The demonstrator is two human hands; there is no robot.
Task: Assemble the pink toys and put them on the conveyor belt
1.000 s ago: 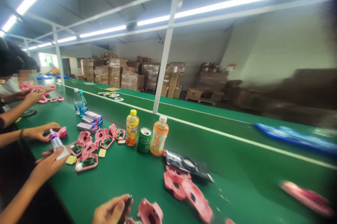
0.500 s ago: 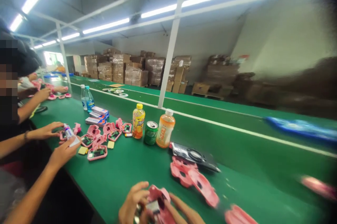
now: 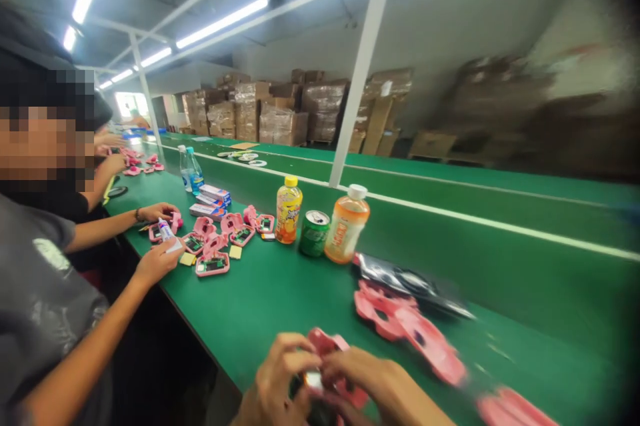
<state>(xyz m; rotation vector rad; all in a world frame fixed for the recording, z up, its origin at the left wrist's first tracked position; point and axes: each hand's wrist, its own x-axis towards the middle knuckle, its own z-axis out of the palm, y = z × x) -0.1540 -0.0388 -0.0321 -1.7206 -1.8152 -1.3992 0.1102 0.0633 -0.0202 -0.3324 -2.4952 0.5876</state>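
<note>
At the bottom middle of the head view, a pink plastic casing (image 3: 325, 341) is held between my two hands. My left hand (image 3: 283, 369) curls its fingers round the casing's left side. My right hand (image 3: 367, 373) reaches over from the right, with thumb and fingers pinched onto it. A small whitish piece (image 3: 313, 379) shows inside the casing; I cannot make out what it is. My fingers hide most of the casing. Just beyond, more pink casing halves (image 3: 410, 329) lie on the green table beside a black-and-silver package (image 3: 410, 283).
An orange drink bottle (image 3: 347, 226), a green can (image 3: 315, 233) and a yellow-capped bottle (image 3: 289, 209) stand ahead. Left of them are opened pink casings with circuit boards (image 3: 213, 263) and small boxes (image 3: 207, 211). A co-worker's hand (image 3: 157, 259) holds a tube. A white post (image 3: 363, 66) rises behind.
The view has turned left, so the table's contents appear farther right. My right hand has come over the casing, its fingers now closed on it. The co-worker still holds the tube.
</note>
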